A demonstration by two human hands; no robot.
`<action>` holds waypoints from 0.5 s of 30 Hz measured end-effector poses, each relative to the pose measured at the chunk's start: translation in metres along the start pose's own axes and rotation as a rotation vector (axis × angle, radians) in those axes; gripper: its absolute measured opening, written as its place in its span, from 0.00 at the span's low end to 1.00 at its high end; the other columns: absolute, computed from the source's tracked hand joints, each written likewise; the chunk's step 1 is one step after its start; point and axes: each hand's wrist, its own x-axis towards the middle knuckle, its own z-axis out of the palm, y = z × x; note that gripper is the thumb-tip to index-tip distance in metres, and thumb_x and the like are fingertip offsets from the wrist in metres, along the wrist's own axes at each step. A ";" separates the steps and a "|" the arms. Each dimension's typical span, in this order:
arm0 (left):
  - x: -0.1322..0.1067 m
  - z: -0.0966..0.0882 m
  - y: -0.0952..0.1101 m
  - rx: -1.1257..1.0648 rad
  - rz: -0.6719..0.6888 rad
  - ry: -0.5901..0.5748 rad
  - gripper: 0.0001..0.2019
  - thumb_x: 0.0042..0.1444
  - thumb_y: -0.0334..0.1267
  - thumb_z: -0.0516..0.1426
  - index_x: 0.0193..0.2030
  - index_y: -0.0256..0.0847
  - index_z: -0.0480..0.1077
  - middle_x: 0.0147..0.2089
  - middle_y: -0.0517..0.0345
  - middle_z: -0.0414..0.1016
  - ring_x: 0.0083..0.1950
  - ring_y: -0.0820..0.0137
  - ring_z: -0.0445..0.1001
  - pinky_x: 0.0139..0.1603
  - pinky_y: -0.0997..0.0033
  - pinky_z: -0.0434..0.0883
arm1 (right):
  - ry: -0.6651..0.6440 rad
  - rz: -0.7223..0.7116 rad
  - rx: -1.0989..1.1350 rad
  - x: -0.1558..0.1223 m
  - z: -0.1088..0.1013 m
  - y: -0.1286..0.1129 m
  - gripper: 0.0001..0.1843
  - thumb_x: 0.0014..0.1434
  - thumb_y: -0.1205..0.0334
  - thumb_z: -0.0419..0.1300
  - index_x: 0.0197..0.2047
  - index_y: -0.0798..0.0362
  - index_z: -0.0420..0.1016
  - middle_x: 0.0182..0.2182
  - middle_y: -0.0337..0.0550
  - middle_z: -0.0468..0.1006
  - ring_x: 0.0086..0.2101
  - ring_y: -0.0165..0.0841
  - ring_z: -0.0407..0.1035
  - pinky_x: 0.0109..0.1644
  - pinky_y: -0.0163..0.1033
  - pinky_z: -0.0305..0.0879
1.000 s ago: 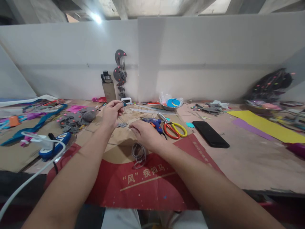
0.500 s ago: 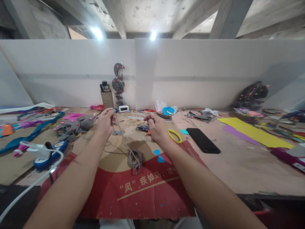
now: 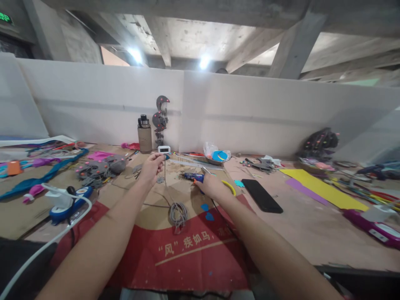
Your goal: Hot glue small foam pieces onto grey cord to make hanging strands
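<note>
My left hand [image 3: 152, 170] is raised over the cardboard, thumb and fingers pinched on the end of a thin grey cord [image 3: 166, 180]. A small dark teal bit shows at its fingertips, too small to name. The cord hangs down toward a loose grey coil [image 3: 178, 215] on the cardboard. To the right, my right hand [image 3: 211, 186] is closed around a blue glue gun [image 3: 193, 176] with an orange trigger; its nose points left, toward the cord. Most of the gun's handle is hidden by the hand. A black cable [image 3: 220, 211] trails from below it.
Blue paper pieces [image 3: 209, 216] lie beside the coil. A yellow ring [image 3: 230, 188], a black phone [image 3: 261, 196] and a yellow sheet [image 3: 321, 187] are to the right. Left are grey felt pieces [image 3: 100, 168] and a blue power strip [image 3: 70, 204]. A bottle [image 3: 144, 135] stands behind.
My right hand has lowered and taken hold of the glue gun, which lay on the cardboard before. My left hand still pinches the cord, slightly farther right. The view has tilted up.
</note>
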 end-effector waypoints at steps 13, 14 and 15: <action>-0.007 0.007 -0.003 0.005 -0.113 -0.083 0.16 0.36 0.38 0.68 0.29 0.34 0.69 0.20 0.68 0.59 0.17 0.85 0.53 0.14 0.84 0.43 | 0.213 -0.043 0.489 0.004 0.002 0.010 0.19 0.57 0.60 0.50 0.51 0.53 0.64 0.43 0.50 0.76 0.38 0.37 0.72 0.39 0.39 0.68; -0.007 0.007 -0.003 0.000 -0.130 -0.094 0.16 0.36 0.38 0.68 0.29 0.33 0.68 0.20 0.68 0.58 0.17 0.86 0.52 0.14 0.85 0.43 | 0.279 -0.102 0.631 0.001 -0.001 0.006 0.20 0.55 0.62 0.50 0.52 0.52 0.62 0.42 0.49 0.75 0.36 0.36 0.72 0.38 0.40 0.69; -0.008 0.007 -0.003 -0.006 -0.145 -0.104 0.15 0.36 0.38 0.68 0.28 0.33 0.68 0.20 0.69 0.58 0.17 0.86 0.52 0.14 0.85 0.42 | 0.317 -0.176 0.764 -0.003 -0.004 0.002 0.21 0.54 0.63 0.51 0.53 0.50 0.60 0.42 0.47 0.75 0.34 0.35 0.71 0.36 0.40 0.69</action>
